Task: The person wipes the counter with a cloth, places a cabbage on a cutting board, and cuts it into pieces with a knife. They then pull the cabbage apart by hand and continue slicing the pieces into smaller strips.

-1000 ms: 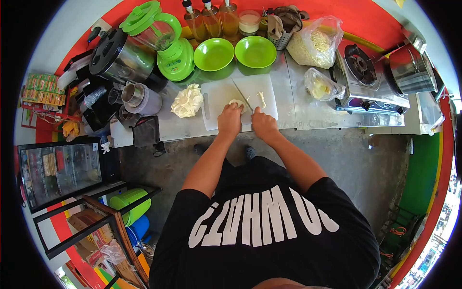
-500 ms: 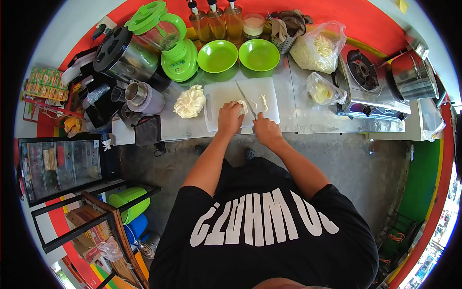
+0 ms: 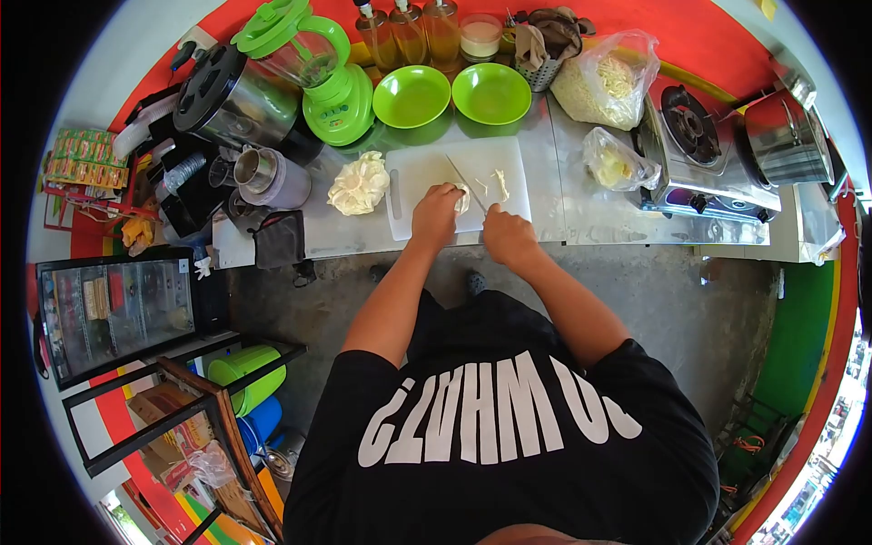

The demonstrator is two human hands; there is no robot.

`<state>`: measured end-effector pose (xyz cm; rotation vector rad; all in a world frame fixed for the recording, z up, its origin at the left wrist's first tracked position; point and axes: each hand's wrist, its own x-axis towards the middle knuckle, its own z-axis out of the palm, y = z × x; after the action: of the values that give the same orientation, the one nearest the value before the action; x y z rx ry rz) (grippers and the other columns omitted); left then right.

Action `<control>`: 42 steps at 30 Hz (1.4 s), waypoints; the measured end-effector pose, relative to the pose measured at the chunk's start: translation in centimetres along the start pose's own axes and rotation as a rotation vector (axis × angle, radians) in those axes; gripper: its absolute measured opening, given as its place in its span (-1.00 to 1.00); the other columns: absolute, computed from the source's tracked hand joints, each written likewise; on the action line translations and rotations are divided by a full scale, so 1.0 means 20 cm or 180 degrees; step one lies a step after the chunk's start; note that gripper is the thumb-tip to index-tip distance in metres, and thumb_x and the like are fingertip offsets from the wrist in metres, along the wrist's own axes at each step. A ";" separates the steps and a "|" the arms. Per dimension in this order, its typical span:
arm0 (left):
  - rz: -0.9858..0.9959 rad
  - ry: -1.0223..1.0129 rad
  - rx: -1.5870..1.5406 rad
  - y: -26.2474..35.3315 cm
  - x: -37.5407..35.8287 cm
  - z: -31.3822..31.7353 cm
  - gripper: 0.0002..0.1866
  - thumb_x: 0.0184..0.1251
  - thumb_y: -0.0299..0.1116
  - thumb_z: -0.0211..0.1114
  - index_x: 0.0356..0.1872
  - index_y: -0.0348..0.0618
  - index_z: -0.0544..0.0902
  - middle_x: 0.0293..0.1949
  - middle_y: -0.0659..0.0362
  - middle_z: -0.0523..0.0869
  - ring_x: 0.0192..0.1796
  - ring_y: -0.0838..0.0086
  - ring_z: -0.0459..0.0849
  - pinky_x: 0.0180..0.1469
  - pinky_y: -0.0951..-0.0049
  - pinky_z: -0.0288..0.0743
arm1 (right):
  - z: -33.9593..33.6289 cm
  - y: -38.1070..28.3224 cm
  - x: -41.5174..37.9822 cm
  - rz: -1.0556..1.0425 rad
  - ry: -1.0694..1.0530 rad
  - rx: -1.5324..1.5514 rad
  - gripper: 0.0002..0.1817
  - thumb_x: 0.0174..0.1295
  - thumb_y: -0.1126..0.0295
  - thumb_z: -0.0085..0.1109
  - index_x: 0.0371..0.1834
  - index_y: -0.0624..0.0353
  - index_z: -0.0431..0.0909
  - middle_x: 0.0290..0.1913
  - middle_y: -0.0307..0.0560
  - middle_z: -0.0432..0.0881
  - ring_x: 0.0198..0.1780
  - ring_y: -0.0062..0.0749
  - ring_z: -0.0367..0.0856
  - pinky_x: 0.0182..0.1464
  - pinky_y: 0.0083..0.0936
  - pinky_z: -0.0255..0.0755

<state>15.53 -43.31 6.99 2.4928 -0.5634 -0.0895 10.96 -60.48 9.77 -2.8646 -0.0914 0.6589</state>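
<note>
My right hand [image 3: 509, 234] is closed round the handle of a knife [image 3: 464, 179], its blade slanting up and left over a white cutting board [image 3: 418, 173]. Close to the blade's left side, my left hand [image 3: 437, 216] has its fingers bent and pressed on a small pale piece [image 3: 462, 199] that looks like oyster mushroom. A few thin pale strips [image 3: 499, 184] lie on the board, right of the knife. Left of the board sits a ruffled, cream-white clump [image 3: 358, 183] that looks like oyster mushrooms.
Two green bowls [image 3: 411, 98] stand behind the board, with a green blender [image 3: 338, 104] to their left. At right are a bag of pale shreds [image 3: 599, 91], a smaller bag [image 3: 618, 162] and a gas stove [image 3: 695, 136]. The steel counter's front edge [image 3: 636, 243] runs before me.
The view has shifted slightly. Both hands stay at the board in nearly the same places, with the knife still beside the pale piece.
</note>
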 end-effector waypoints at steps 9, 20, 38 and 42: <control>-0.0188 -0.0156 0.0230 0.00 0.00 0.01 -0.53 0.10 -0.63 0.45 0.09 -0.05 0.74 0.11 0.25 0.71 0.26 0.25 0.62 0.21 0.25 0.62 | 0.09 -0.05 0.07 0.0195 0.0167 0.0492 -0.68 0.59 0.17 -0.01 -0.03 0.28 0.35 -0.21 0.28 0.78 -0.11 0.17 0.82 -0.04 -0.05 0.69; -0.0025 -0.0078 0.0314 -0.01 0.00 0.01 -0.56 0.09 -0.61 0.41 0.05 -0.04 0.74 0.04 0.26 0.71 0.20 0.27 0.64 0.12 0.22 0.66 | 0.18 -0.09 0.05 0.0345 0.0197 0.0511 -0.66 0.59 0.19 0.00 0.00 0.33 0.37 -0.23 0.25 0.78 -0.13 0.17 0.82 -0.05 -0.08 0.71; -0.0109 -0.0196 0.0147 -0.05 0.04 -0.02 -0.54 0.05 -0.57 0.52 0.04 -0.11 0.69 0.06 0.14 0.73 0.10 0.09 0.71 0.11 0.15 0.62 | 0.17 -0.09 0.09 0.0348 0.0291 0.0548 -0.68 0.54 0.23 0.07 0.00 0.32 0.38 -0.21 0.28 0.78 -0.10 0.17 0.82 -0.05 -0.08 0.71; -0.0031 -0.0157 0.0144 -0.04 0.03 -0.02 -0.52 0.03 -0.57 0.53 0.06 -0.13 0.70 0.07 0.13 0.73 0.10 0.08 0.72 0.10 0.13 0.62 | 0.07 -0.10 0.11 0.0114 0.0249 0.0260 -0.68 0.53 0.25 0.08 0.02 0.34 0.39 -0.20 0.30 0.78 -0.09 0.18 0.82 -0.03 -0.09 0.71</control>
<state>16.51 -42.77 6.82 2.5434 -0.5797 -0.1438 12.37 -58.13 7.96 -2.8152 -0.0017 0.5431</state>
